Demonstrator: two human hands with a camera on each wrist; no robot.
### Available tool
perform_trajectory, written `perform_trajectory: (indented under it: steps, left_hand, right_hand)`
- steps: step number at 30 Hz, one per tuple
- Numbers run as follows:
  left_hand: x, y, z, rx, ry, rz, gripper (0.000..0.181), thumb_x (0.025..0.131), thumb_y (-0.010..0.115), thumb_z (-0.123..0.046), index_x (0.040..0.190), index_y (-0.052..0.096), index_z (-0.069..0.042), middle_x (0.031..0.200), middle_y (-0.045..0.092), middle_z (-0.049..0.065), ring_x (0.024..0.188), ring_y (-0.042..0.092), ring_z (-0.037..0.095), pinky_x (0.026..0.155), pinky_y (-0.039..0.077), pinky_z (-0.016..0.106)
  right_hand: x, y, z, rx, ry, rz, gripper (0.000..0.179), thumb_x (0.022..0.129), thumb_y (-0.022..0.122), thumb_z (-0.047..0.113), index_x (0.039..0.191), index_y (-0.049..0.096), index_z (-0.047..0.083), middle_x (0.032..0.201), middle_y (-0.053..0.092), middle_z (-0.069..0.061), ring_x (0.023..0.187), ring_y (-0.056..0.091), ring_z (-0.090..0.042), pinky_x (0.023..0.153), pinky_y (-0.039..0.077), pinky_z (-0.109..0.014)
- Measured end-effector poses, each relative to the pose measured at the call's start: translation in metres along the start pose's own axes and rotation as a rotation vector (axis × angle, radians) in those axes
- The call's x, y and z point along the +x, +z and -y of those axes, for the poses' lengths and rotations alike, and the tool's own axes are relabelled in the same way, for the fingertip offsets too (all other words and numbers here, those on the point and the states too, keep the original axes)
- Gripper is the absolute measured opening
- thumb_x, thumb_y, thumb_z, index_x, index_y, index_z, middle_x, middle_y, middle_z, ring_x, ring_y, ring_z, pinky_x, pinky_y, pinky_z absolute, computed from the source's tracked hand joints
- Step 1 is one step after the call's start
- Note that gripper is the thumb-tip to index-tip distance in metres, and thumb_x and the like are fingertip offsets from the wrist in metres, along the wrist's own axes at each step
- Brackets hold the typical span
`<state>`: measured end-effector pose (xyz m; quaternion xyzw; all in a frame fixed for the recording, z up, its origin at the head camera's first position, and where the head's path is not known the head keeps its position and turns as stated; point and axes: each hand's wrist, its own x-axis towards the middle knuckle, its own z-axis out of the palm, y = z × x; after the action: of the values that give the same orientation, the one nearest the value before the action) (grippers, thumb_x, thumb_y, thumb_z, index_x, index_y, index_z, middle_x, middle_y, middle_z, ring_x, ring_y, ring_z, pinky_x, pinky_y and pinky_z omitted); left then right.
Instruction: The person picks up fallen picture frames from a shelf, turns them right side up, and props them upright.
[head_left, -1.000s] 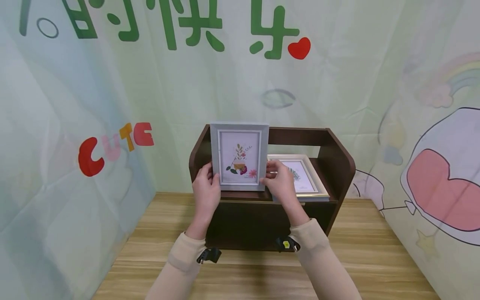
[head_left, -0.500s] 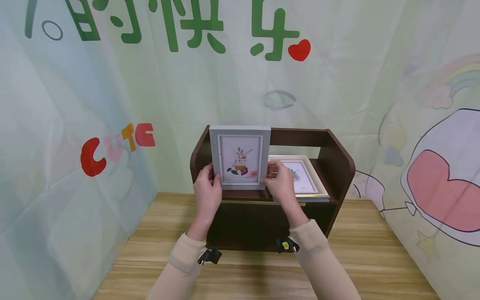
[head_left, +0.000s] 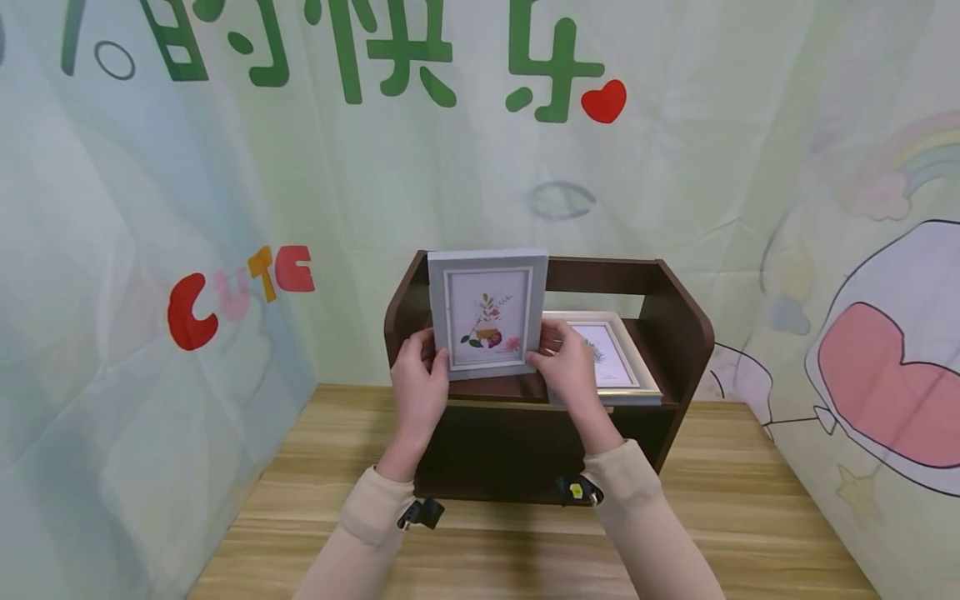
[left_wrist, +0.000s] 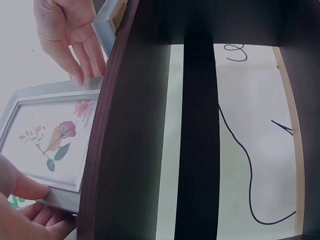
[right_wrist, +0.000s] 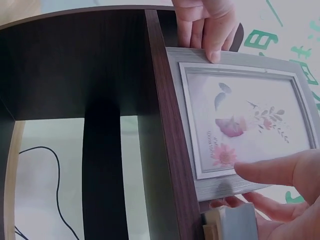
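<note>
A grey picture frame (head_left: 489, 317) with a flower print stands nearly upright, slightly tilted, at the left of the upper level of a dark brown shelf unit (head_left: 686, 333). My left hand (head_left: 418, 387) grips its lower left edge, thumb at the front. On the opposite edge my right hand (head_left: 572, 371) pinches the lower side, thumb on the front border. Both wrist views show thumbs on the front of the picture frame (left_wrist: 55, 135), fingers partly hidden behind it. Whether its bottom touches the shelf board is hard to tell.
A pale picture frame with a gold rim (head_left: 630, 350) lies flat on the shelf's right half, behind my right hand. The unit stands on a wood-grain table (head_left: 495, 542). Printed cloth (head_left: 360, 192) hangs behind and at both sides.
In the head view the grey picture frame has shifted slightly right and now tilts a little, its right side higher. Both hands keep hold and move with it.
</note>
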<state>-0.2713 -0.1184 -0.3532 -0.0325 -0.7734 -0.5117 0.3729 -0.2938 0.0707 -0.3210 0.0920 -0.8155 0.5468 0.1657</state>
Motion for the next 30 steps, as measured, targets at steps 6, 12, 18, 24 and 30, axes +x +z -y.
perform_trajectory:
  steps: [6, 12, 18, 24, 30]
  left_hand:
    - [-0.003, 0.002, 0.004, 0.010, 0.025, -0.016, 0.027, 0.089, 0.062, -0.004, 0.114, 0.059, 0.005, 0.104, 0.060, 0.019, 0.092, 0.063, 0.030, 0.079, 0.056, 0.040]
    - [-0.005, 0.004, 0.008, 0.009, 0.075, -0.055, 0.027, 0.087, 0.065, -0.005, 0.112, 0.062, 0.005, 0.101, 0.061, 0.019, 0.089, 0.064, 0.029, 0.076, 0.057, 0.039]
    - [-0.008, 0.006, 0.011, 0.001, 0.132, -0.106, 0.028, 0.084, 0.069, -0.005, 0.110, 0.064, 0.004, 0.097, 0.063, 0.018, 0.087, 0.065, 0.028, 0.074, 0.057, 0.039]
    - [-0.011, 0.007, 0.011, -0.018, 0.144, -0.126, 0.027, 0.083, 0.072, -0.007, 0.108, 0.066, 0.002, 0.095, 0.064, 0.015, 0.085, 0.065, 0.024, 0.072, 0.057, 0.037]
    - [-0.013, 0.008, 0.008, -0.046, 0.133, -0.129, 0.027, 0.081, 0.074, -0.009, 0.106, 0.067, 0.001, 0.095, 0.066, 0.013, 0.085, 0.066, 0.022, 0.073, 0.057, 0.038]
  right_hand:
    - [0.000, -0.004, -0.001, -0.009, -0.029, 0.015, 0.049, 0.080, 0.074, 0.005, 0.126, 0.057, 0.001, 0.128, 0.060, -0.017, 0.120, 0.057, -0.030, 0.099, 0.047, -0.042]
    - [0.000, -0.008, -0.001, 0.003, -0.065, -0.005, 0.053, 0.082, 0.073, 0.010, 0.130, 0.054, 0.000, 0.133, 0.056, -0.016, 0.124, 0.054, -0.028, 0.102, 0.045, -0.039]
    - [0.000, -0.012, 0.001, 0.011, -0.104, -0.041, 0.051, 0.082, 0.073, 0.011, 0.129, 0.055, 0.000, 0.131, 0.058, -0.016, 0.122, 0.055, -0.027, 0.102, 0.045, -0.036]
    - [0.002, -0.017, 0.002, 0.040, -0.161, -0.055, 0.051, 0.082, 0.074, 0.012, 0.128, 0.056, 0.001, 0.131, 0.058, -0.015, 0.123, 0.055, -0.024, 0.102, 0.046, -0.033]
    - [0.007, -0.020, 0.002, 0.017, -0.210, -0.062, 0.052, 0.082, 0.075, 0.017, 0.128, 0.056, 0.003, 0.130, 0.059, -0.013, 0.122, 0.056, -0.021, 0.101, 0.046, -0.031]
